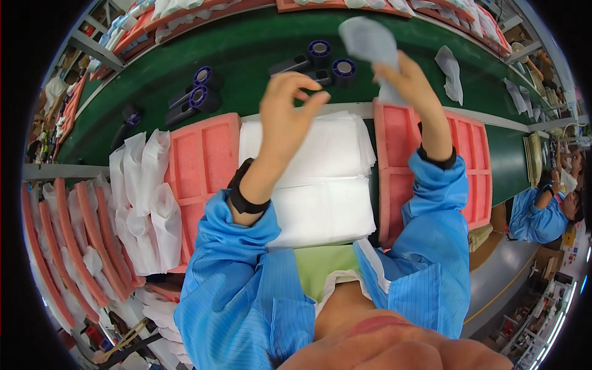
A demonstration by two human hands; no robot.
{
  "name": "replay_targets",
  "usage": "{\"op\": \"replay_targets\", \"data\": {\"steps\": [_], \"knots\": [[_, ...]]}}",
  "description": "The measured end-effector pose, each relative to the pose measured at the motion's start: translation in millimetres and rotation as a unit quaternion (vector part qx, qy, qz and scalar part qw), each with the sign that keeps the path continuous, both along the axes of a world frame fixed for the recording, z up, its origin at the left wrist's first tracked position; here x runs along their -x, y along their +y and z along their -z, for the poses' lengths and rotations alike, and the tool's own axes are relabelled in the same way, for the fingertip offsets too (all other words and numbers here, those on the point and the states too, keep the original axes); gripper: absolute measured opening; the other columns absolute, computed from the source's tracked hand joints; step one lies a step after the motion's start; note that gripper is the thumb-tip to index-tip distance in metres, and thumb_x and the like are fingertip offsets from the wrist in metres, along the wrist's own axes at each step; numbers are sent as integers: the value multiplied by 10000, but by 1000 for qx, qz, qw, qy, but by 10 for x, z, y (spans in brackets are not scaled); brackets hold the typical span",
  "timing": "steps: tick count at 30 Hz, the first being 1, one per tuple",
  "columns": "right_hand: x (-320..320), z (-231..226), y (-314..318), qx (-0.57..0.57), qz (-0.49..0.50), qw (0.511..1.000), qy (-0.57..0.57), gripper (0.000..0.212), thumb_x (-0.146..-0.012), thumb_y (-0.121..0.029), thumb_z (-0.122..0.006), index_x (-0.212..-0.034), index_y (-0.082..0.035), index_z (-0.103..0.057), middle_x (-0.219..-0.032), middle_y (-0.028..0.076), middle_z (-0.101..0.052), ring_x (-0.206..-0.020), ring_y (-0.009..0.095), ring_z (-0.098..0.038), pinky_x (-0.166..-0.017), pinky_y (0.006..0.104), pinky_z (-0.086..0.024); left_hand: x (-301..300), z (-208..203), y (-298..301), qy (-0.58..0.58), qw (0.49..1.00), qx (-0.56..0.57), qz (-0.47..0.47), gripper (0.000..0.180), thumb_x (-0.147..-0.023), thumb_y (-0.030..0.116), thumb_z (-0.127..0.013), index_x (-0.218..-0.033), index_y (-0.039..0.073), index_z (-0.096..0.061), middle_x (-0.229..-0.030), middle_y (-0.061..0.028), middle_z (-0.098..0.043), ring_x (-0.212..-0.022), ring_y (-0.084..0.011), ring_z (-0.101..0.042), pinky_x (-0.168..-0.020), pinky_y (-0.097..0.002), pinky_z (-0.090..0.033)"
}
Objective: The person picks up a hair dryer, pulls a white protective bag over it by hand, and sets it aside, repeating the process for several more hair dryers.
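Face (pixel 419 353) nearest, I see the right hand (pixel 412 80) pinching a translucent, rounded white film pouch (pixel 370 42), likely light, limp, best edge-held; left hand (pixel 286 110) empty, fingers apart.

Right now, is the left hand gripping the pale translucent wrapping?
No, the left hand is empty with its fingers curved, while the right hand grips the pale translucent wrapping.
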State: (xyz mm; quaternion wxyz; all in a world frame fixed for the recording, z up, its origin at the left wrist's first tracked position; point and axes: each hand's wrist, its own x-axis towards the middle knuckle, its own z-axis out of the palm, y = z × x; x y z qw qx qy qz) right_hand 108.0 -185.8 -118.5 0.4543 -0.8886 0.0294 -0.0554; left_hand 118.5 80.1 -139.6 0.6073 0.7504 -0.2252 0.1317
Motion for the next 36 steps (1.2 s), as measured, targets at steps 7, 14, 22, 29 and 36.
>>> {"op": "replay_targets", "data": {"steps": [7, 14, 22, 29, 36], "knots": [[-515, 1013, -767, 493, 216, 839, 75, 564, -783, -260, -698, -1220, 42, -511, -1181, 265, -580, -1135, 352, -559, -897, 416, -481, 479, 296, -336, -28, 927, -333, 172, 249, -724, 230, -776, -835, 74, -616, -877, -105, -568, -821, -297, -618, -661, -389, -496], [-604, 948, -131, 51, -69, 996, 7, 802, -615, -257, -804, -1295, 23, -485, -1257, 241, -551, -1177, 314, -535, -965, 371, -446, 470, 509, -342, -74, 925, -335, 161, 195, -749, 234, -748, -798, 78, -643, -856, -98, -579, -776, -295, -629, -656, -394, -499], [-455, 444, 28, 55, 50, 994, 82, 742, -567, -351, -854, -1149, 42, -613, -1012, 179, -677, -927, 258, -658, -858, 307, -498, 333, 348, -249, 37, 926, -311, 211, 84, -760, 157, -723, -763, 81, -688, -816, -75, -643, -716, -253, -627, -648, -354, -487], [412, -478, -241, -100, 39, 974, -199, 598, -602, -99, -775, -1152, 22, -575, -957, 99, -615, -799, 164, -578, -699, 311, -468, 91, 14, -81, 120, 960, -132, 217, 88, -772, 157, -728, -779, 74, -699, -742, -34, -651, -593, -141, -559, -548, -283, -439], [438, -580, -55, -135, -248, 897, -340, 604, -517, -6, -749, -1079, 16, -529, -1039, 161, -579, -909, 205, -574, -802, 284, -478, 125, -294, 103, 148, 970, -16, 195, 91, -823, 119, -700, -810, 31, -681, -735, 11, -639, -577, -50, -512, -518, -230, -407]]}}
